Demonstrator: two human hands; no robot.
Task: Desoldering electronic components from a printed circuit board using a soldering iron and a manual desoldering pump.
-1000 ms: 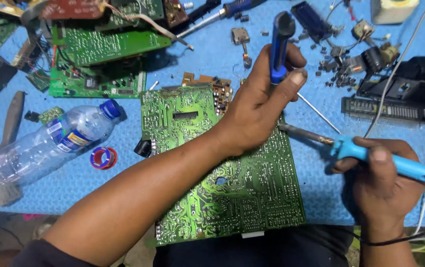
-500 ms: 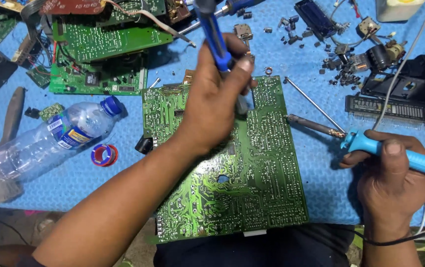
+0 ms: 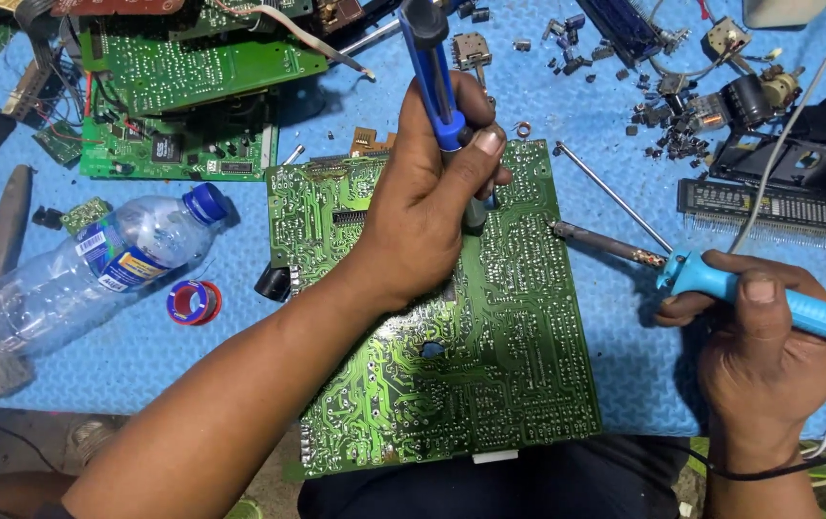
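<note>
gripping a blue desoldering pump (image 3: 432, 77) upright, left hand (image 3: 427, 207) over green board (image 3: 451, 365); right hand (image 3: 754, 356) clasps soldering iron (image 3: 721, 284).

My left hand (image 3: 427, 207) grips a glossy blue plastic desoldering pump (image 3: 429, 72); my right hand (image 3: 754, 336) holds a soldering iron (image 3: 711, 279) (matt light-blue plastic handle, dull metal shaft). Circuit board (image 3: 451, 327) glossy green, mat (image 3: 625, 346) blue textured foam.
</note>
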